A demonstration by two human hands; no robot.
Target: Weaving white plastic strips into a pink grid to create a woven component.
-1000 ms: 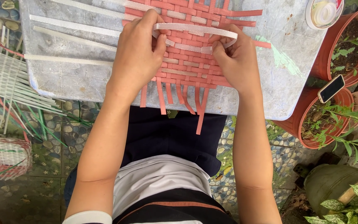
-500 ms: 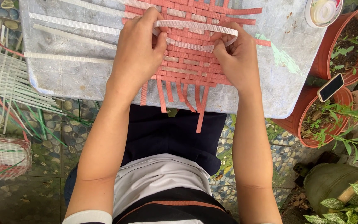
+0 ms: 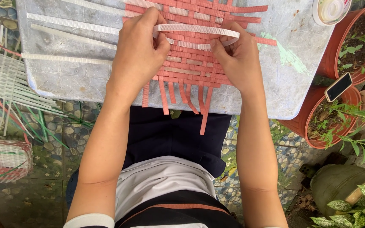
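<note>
Both hands, left hand (image 3: 138,55) and right hand (image 3: 237,63), fingers pinching a white strap (image 3: 197,28), hold it unchanged across the red woven mat (image 3: 191,55) on the grey table (image 3: 64,80), weaving paused mid-row.

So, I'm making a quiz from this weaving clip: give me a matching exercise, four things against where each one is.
Things:
1. white strip
2. phone
3. tape roll
4. small woven basket

Places:
A. on the floor at the left
B. at the table's far right corner
C. held between the left hand and the right hand
D. on the rim of a plant pot

Pairs: 1-C, 2-D, 3-B, 4-A
</note>
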